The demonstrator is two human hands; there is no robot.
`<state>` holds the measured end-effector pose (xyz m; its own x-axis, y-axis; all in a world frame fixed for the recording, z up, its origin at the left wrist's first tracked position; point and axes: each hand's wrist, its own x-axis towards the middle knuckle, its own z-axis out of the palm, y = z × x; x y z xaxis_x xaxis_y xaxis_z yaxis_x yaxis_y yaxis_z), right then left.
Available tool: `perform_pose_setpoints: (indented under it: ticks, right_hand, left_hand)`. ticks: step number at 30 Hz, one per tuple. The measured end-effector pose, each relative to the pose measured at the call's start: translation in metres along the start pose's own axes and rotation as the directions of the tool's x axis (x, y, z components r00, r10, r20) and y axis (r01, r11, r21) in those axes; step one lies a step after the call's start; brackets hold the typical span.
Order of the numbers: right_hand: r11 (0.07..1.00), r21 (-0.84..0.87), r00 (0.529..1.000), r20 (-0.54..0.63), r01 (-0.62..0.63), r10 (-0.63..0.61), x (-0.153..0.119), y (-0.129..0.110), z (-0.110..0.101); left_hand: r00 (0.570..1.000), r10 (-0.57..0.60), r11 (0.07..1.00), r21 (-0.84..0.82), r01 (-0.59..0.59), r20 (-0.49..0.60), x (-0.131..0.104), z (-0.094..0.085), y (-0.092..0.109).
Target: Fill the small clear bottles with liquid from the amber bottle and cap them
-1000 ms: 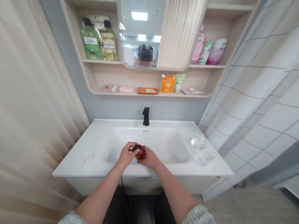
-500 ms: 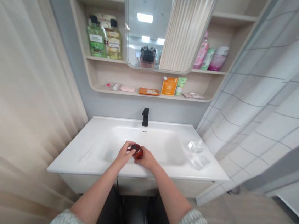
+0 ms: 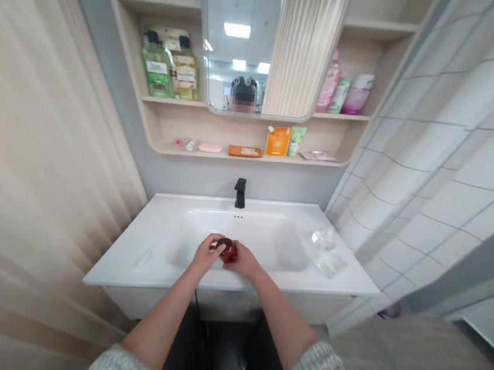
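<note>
You seemed to be at a two-handed handling step, the next move calling for a steady right hold while the left fingers worked. Your left hand (image 3: 205,256) gripped the glossy dark-red container (image 3: 231,254) at nine o'clock, your right hand (image 3: 245,261) at three, both curled closed. It sat above the basin's (image 3: 268,234) six-o'clock side, its round top blackish; lid or opening, I couldn't tell.

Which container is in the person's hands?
The red container, held between left hand and right hand; the green bottle and yellow bottle, for example, stand on the shelf.
</note>
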<state>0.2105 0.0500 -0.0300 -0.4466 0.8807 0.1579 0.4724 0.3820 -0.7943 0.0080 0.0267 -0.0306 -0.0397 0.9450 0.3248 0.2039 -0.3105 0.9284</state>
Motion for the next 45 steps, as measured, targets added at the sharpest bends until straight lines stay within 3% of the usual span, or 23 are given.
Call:
perform_pose_setpoints:
  ticks: [7,16,28,36,40,45]
  right_hand:
    - [0.999,-0.025,1.000,-0.010,-0.026,0.026,0.000,-0.002,0.000]
    - [0.999,-0.032,1.000,-0.026,0.006,-0.007,0.000,-0.002,0.002]
    - [0.989,-0.147,0.998,-0.052,0.026,-0.034,-0.001,-0.004,0.005]
    - [0.975,-0.203,0.993,-0.061,0.089,-0.103,0.001,0.001,0.008]
    - [0.972,-0.215,0.992,-0.064,0.092,-0.108,0.001,0.000,0.008]
    - [0.959,-0.248,0.986,-0.065,0.136,-0.156,-0.001,0.000,0.009]
  left_hand:
    - [0.999,0.033,0.997,-0.066,-0.031,0.023,0.001,-0.002,-0.006]
    - [0.997,0.019,0.999,0.030,-0.017,-0.073,0.002,0.004,-0.001]
    - [0.992,0.077,0.991,0.113,-0.066,-0.096,-0.002,0.002,-0.003]
    - [0.966,0.190,0.921,0.373,-0.115,-0.173,-0.005,0.000,0.006]
    - [0.971,0.146,0.876,0.480,-0.038,-0.190,-0.007,0.000,0.013]
    - [0.966,0.083,0.885,0.463,0.040,-0.243,-0.007,-0.001,0.014]
